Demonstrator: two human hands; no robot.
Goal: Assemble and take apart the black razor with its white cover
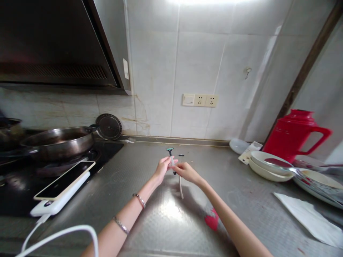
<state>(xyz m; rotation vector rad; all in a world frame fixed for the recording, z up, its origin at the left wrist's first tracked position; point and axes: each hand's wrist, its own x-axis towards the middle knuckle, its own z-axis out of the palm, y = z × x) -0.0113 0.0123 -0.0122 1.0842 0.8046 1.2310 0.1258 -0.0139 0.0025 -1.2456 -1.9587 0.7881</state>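
A razor stands nearly upright between my two hands over the steel counter, its green-edged head at the top. The middle of its handle looks pale, and the bottom end is black. My left hand is closed on the handle from the left. From the right, my right hand pinches at the lower handle. A narrow whitish strip extends below the right fingers; whether they grip it too I cannot tell. Just beyond the hands lies a small black bar on the counter.
At left, a steel pan sits on the stove, near a phone on a white power bank with a cable. To the right are a red jug, stacked bowls and a white paper. A red-and-grey item lies near my right forearm.
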